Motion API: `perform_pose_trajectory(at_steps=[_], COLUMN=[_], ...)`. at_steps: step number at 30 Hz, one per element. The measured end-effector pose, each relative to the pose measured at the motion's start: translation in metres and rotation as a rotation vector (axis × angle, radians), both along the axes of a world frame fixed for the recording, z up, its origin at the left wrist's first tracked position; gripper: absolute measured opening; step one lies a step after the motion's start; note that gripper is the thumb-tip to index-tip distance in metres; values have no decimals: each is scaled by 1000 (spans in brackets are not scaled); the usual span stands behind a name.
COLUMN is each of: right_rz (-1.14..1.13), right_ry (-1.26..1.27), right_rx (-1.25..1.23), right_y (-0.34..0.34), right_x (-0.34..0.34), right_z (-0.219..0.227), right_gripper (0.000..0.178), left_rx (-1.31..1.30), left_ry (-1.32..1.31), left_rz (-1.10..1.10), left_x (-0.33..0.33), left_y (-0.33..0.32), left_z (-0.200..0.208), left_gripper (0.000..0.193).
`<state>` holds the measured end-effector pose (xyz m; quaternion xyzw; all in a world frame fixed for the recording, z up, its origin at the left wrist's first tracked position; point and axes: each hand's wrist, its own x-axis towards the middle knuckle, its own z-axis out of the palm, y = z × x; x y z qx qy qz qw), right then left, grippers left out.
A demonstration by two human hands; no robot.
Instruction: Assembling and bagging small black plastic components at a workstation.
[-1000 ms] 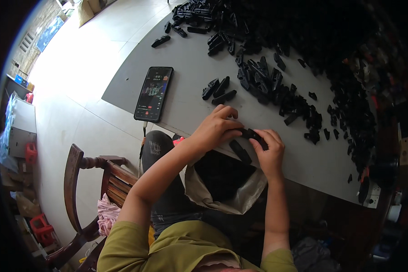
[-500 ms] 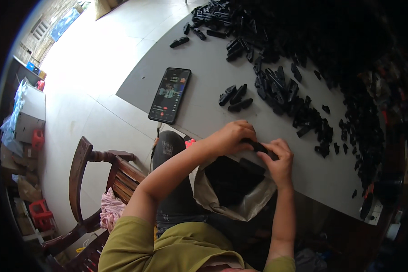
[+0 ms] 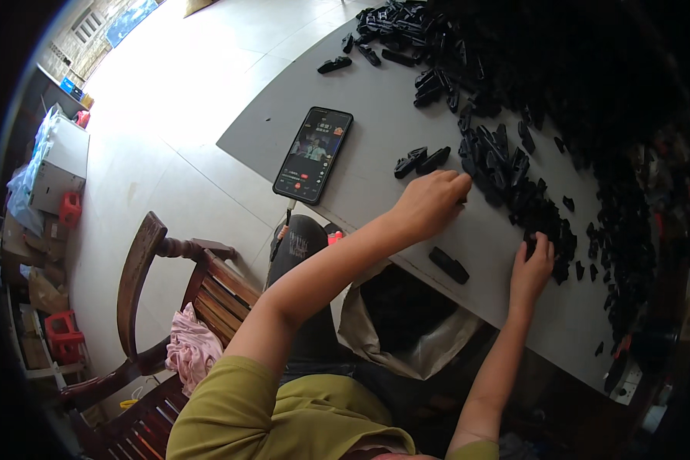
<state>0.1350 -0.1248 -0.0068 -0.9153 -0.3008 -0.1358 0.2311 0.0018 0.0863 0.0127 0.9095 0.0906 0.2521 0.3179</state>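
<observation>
My left hand is over the table with its fingers curled down; what they hold, if anything, is hidden. Beside it lie a pair of long black plastic parts. Farther right, my right hand has its thumb and fingers bent into a heap of small black pieces, and I cannot make out what is between them. A single black plastic part rests near the table edge, between my forearms. Below that edge, an open beige sack sits by my lap, its inside dark.
Long black parts are heaped across the grey table, with a dark mass at the far right. A phone with a lit screen lies at left. A wooden chair holding pink cloth stands left of me.
My hands were together on a black part above the sack; they have parted. The left has gone out to the parts, the right to the small pieces. The view has shifted slightly.
</observation>
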Motion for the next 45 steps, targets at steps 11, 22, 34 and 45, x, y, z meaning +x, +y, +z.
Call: perform_pose_trajectory(at_steps=[11,22,34,45], right_rz=[130,370,553,696], right_ry=[135,423,499,284], right_rx=[25,-22,78,200], right_y=[4,4,19,28], right_x=[-46,-51,-53,-52], right_z=[15,37,44,21], right_gripper=[37,32,25,32], left_rx=[-480,-290,-256,-258], left_ry=[-92,-56,-49,-51], left_rz=[-193,-186,-267,-344], left_x=[-29,-33,-31,-26], left_y=[-4,-7,-4,-8], left_z=[-16,-22,-28,-24], left_gripper=[23,20,23,22])
